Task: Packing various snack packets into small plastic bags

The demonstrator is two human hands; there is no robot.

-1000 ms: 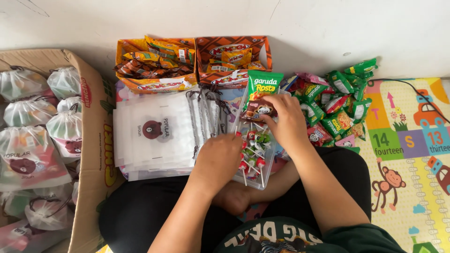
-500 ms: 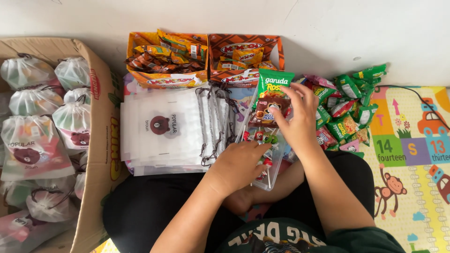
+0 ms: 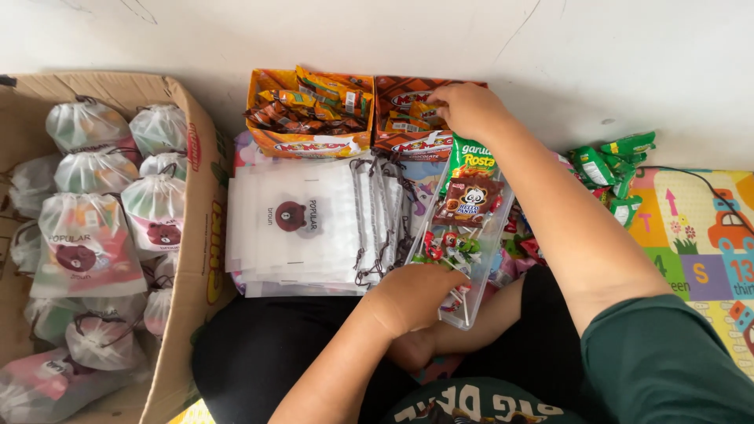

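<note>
A: What's my right hand (image 3: 469, 108) doing?

B: Reaching into the brown carton (image 3: 415, 118), far side of the clear tray (image 3: 473, 235). Fingers are curled down over the small snack packs (image 3: 404, 122) inside. Can't tell if I've pinched one; palm hides the tips.

A: And the left hand (image 3: 416, 297)?

B: Loosely closed at the near end of the tray, by the lollipops (image 3: 448, 247). Knuckles are up, so can't tell if it holds a stick or the tray rim.

A: How do I do this bit well?

B: I'd say take one pack by its crimped edge, w/ thumb and two fingers, and lift straight up so the rest stay put. Left hand should steady the tray; it's thin clear plastic and prob. slides easily.

A: Materials?

B: Packs are glossy foil, flat, slippery, crinkly. Green packet (image 3: 471, 157) and brown biscuit pouch (image 3: 469, 200) lie in the tray just below my right wrist, puffy and pillow-shaped. Lollipops: round heads, thin white sticks, tangled. Left of the tray is a stack of drawstring bags (image 3: 302, 220), soft, frosted and flat w/ dark cords. Orange carton (image 3: 310, 118) sits touching the brown one; both are printed card.
</note>
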